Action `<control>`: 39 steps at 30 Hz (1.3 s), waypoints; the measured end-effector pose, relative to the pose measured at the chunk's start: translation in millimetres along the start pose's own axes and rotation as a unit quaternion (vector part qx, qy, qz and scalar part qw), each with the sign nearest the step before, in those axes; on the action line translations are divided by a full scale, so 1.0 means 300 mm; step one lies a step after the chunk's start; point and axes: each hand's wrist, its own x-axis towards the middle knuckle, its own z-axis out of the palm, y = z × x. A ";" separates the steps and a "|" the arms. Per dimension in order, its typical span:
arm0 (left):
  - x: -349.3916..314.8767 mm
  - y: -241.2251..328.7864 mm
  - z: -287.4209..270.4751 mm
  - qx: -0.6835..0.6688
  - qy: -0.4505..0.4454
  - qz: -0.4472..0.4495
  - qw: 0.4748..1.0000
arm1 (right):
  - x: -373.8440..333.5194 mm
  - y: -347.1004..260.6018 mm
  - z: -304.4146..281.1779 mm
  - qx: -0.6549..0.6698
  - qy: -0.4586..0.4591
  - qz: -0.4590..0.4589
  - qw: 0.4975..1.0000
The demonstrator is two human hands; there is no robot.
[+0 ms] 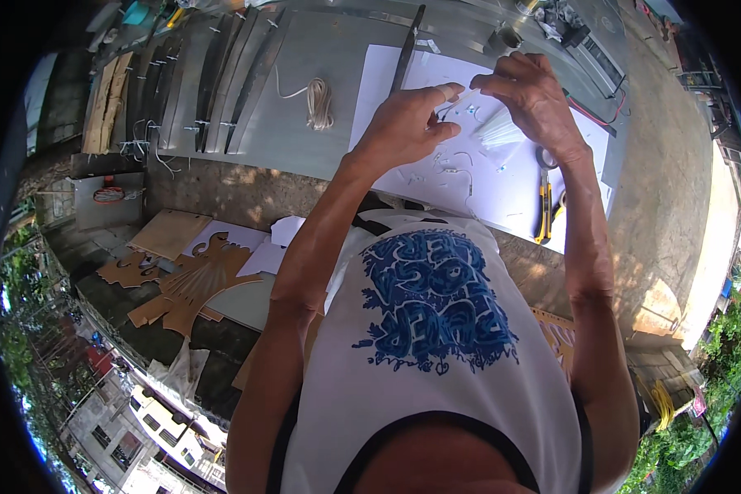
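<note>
Both of my hands are raised over a white sheet [379, 90] on the grey table. Between their fingertips runs a thin pale strip [468, 99], too small to make out fully. My right hand [531, 103] pinches its upper end. At its other end is my left hand [412, 123], index finger curled toward it and thumb lower down, a gap between them. Beneath my right hand lies a bundle of thin translucent white sticks [499, 132]. Short wire pieces with small parts [457, 169] are scattered on the sheet. A yellow utility knife [543, 210] and dark-handled scissors [545, 158] lie nearer me.
A coiled pale cord [319, 104] lies left of the sheet, beyond it several long dark metal strips [214, 82]. A dark bar [407, 49] crosses the sheet's far edge. At the back right are a metal cup [504, 37] and a black device [593, 62]. Cut brown boards [198, 280] rest lower left.
</note>
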 end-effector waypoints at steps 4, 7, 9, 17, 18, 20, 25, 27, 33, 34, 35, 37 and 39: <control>-0.019 0.013 -0.025 -0.169 0.028 -0.129 0.977 | 0.099 -0.071 0.030 -0.006 0.125 -0.033 0.992; -0.075 -0.025 -0.041 -0.363 0.069 -0.156 0.916 | 0.098 -0.119 0.082 0.105 0.228 0.067 0.966; -0.126 -0.060 -0.043 -0.482 0.112 -0.132 0.859 | 0.058 -0.176 0.137 0.277 0.197 0.210 0.917; -0.292 -0.141 -0.026 -0.613 0.197 -0.078 0.761 | -0.030 -0.301 0.342 0.601 -0.130 0.194 0.765; -0.308 -0.145 -0.022 -0.619 0.198 -0.075 0.757 | -0.031 -0.308 0.350 0.589 -0.134 0.193 0.773; -0.337 -0.141 -0.017 -0.630 0.200 -0.068 0.748 | -0.029 -0.322 0.356 0.566 -0.138 0.198 0.788; -0.376 -0.081 0.013 -0.458 0.271 -0.187 0.826 | -0.019 -0.351 0.334 0.488 -0.077 0.165 0.854; -0.395 -0.083 0.025 -0.420 0.251 -0.229 0.842 | -0.002 -0.359 0.317 0.428 -0.050 0.113 0.895; -0.410 -0.095 0.046 -0.405 0.291 -0.226 0.837 | 0.007 -0.363 0.336 0.362 -0.034 0.052 0.930; -0.411 -0.098 0.047 -0.395 0.292 -0.225 0.842 | 0.007 -0.363 0.341 0.361 -0.031 0.049 0.931; -0.416 -0.100 0.055 -0.404 0.289 -0.229 0.837 | 0.002 -0.364 0.341 0.354 -0.040 0.048 0.933; -0.406 -0.092 0.048 -0.405 0.286 -0.229 0.838 | 0.012 -0.366 0.323 0.345 -0.039 0.034 0.937; -0.396 -0.084 0.054 -0.411 0.282 -0.251 0.830 | 0.012 -0.361 0.317 0.346 -0.041 0.056 0.936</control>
